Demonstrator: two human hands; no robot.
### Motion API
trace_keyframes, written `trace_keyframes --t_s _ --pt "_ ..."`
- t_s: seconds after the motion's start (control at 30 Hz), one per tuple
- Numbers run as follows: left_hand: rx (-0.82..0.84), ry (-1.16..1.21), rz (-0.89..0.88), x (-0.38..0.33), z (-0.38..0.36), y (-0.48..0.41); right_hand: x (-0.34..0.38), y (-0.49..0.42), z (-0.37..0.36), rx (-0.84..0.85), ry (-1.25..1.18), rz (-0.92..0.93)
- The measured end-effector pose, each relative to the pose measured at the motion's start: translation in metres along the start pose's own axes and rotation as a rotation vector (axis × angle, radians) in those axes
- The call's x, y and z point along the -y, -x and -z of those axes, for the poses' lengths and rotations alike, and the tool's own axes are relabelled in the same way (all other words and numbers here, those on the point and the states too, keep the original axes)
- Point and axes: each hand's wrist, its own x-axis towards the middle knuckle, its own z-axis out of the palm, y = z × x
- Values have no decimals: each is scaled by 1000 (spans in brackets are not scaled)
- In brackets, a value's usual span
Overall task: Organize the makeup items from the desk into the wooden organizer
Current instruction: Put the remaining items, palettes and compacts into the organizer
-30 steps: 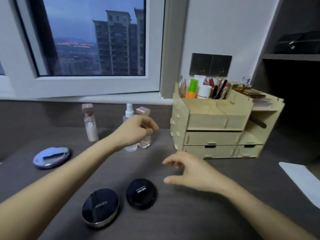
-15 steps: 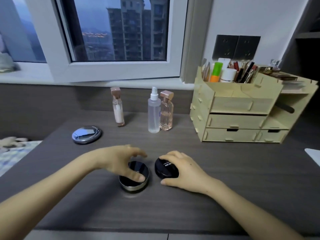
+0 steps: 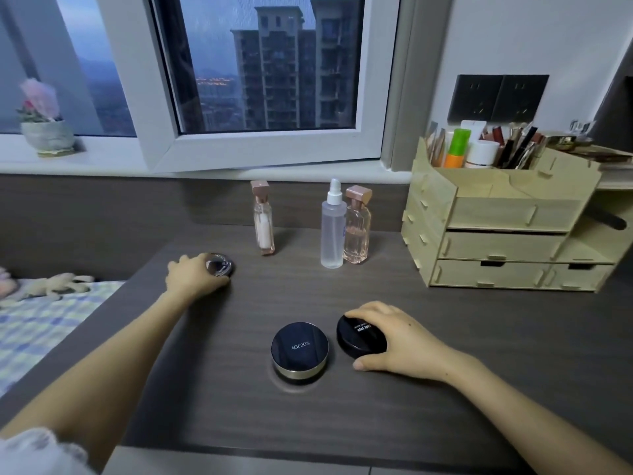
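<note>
My left hand (image 3: 191,277) grips a round silver compact (image 3: 220,265) at the desk's left side. My right hand (image 3: 400,341) wraps around a matte black compact (image 3: 358,337) near the front. Between the hands a black compact with a gold rim, marked AGE20'S (image 3: 299,351), sits free on the desk. At the back stand a slim pink bottle (image 3: 263,219), a clear spray bottle (image 3: 332,226) and a rose-capped perfume bottle (image 3: 358,226). The wooden organizer (image 3: 496,231) stands at the right, its top bins full of brushes and tubes, its drawers closed.
A dark wood desk (image 3: 342,416) ends at a front edge near me. A bed with a checked sheet and a plush toy (image 3: 58,284) lies to the left. A windowsill holds a flower pot (image 3: 46,135). Black wall sockets (image 3: 498,97) sit above the organizer.
My left hand left the gold-rimmed compact and reached left to the silver compact, closing on it. My right hand stays on the matte black compact. The view shifted left.
</note>
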Motion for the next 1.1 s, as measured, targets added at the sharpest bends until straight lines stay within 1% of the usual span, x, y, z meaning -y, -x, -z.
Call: trace_keyframes --t_s 0.1,0.17,0.27,0.3,0.37,0.43,0.5,0.57,0.6,0.63,0.7,0.77,0.9,0.97,1.03,1.1 --pt "-11 3 48 6 -3 -5 1 0 0 -8 -9 -4" --pt "-7 36 31 6 -2 -6 2 1 1 4 -18 -4" --pt "-22 108 -88 -5 1 7 1 2 4 10 -47 -24" --pt "-30 140 -149 -12 2 16 1 2 5 -22 -62 -33" --pt "-23 221 -276 -32 5 37 3 1 10 -148 -138 -57" --pt "31 300 -422 -55 10 61 9 -2 18 -287 -339 -125" --pt "97 375 -581 -82 14 85 18 -5 28 -384 -644 -214" --pt "119 417 -721 -113 14 108 25 -4 41 -425 -939 -293" --pt "112 429 -787 -129 13 118 26 -1 47 -437 -1047 -313" --pt "102 440 -854 -146 12 128 25 4 53 -449 -1111 -315" --pt "86 453 -976 -178 8 143 16 17 66 -516 -1148 -305" --pt "112 420 -1069 -207 4 153 0 32 78 -670 -1154 -331" --pt "181 312 -1140 -248 -2 160 -50 66 104 -1147 -1175 -567" --pt "199 317 -1160 -258 -4 159 -82 82 115 -1359 -1119 -662" --pt "245 357 -1152 -261 -6 157 -113 92 123 -1469 -1025 -748" --pt "301 396 -1112 -259 -9 152 -139 95 128 -1515 -980 -809"
